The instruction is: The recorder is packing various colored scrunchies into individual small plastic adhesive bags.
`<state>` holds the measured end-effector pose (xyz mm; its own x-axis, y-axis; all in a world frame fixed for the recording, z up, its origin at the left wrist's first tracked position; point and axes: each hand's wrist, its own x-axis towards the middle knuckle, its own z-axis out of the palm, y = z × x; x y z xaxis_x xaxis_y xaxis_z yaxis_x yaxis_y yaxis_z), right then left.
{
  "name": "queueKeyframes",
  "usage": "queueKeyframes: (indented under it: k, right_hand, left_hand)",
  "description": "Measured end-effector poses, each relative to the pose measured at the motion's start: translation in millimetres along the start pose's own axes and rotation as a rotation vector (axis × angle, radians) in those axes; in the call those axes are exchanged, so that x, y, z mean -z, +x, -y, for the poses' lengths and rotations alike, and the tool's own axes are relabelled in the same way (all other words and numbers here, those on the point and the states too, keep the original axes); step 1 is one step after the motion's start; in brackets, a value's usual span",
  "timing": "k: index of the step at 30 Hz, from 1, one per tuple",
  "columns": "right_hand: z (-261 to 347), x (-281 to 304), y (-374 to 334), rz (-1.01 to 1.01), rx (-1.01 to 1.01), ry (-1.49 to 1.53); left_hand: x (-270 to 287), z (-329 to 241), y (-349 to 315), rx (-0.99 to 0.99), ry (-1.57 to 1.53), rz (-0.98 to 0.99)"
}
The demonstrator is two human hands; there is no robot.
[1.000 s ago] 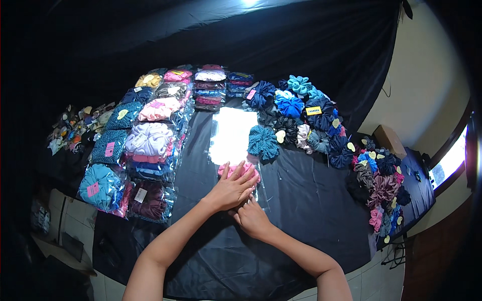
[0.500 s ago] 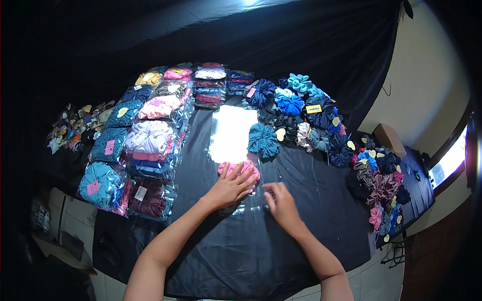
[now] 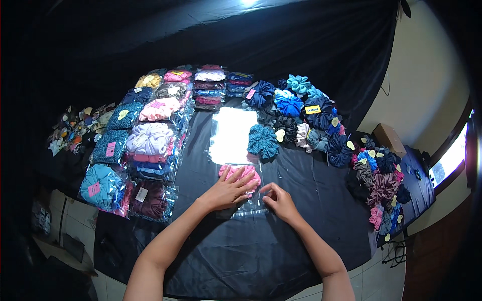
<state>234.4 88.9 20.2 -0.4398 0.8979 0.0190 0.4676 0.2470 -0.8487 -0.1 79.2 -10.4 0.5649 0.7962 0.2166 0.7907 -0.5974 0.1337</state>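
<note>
A pink scrunchie [image 3: 251, 176] lies in a clear plastic bag [image 3: 251, 209] on the black cloth in front of me. My left hand [image 3: 231, 190] rests flat on it, fingers spread, covering much of it. Beside the bag's right edge, my right hand [image 3: 279, 201] has its fingers curled and its thumb drawn toward the index finger. Whatever lies between those fingertips is too small to make out. Just beyond the scrunchie is a bright white sheet [image 3: 235, 135], with a dark teal dotted scrunchie [image 3: 263, 141] at its right.
Stacks of bagged scrunchies [image 3: 149, 138] stand in columns on the left, with another bagged stack [image 3: 210, 90] at the back. Loose scrunchies [image 3: 288, 103] with tags are heaped at the back right, and a further heap [image 3: 384, 185] lies at the far right. A cardboard box [image 3: 389, 140] sits behind that.
My right hand has drawn its fingers in, bringing thumb and index closer together by the bag's edge. The bag's lower end shows more plainly. My left hand stays on the pink scrunchie.
</note>
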Motion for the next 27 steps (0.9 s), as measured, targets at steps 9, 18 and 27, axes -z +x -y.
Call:
queueKeyframes:
  k: [9,18,27]
  right_hand:
    - [-1.4,2.2,-14.6,-0.001,0.572,-0.491]
    - [-20.9,6.2,3.0,0.114,0.618,-0.245]
    - [-31.8,-1.3,6.0,0.044,0.252,0.078]
  left_hand:
    - [-3.7,-1.3,-4.6,-0.032,0.030,0.004]
    - [-3.8,-1.7,-5.0,-0.042,0.013,-0.011]
    - [8.8,-4.0,-30.3,-0.086,-0.139,-0.205]
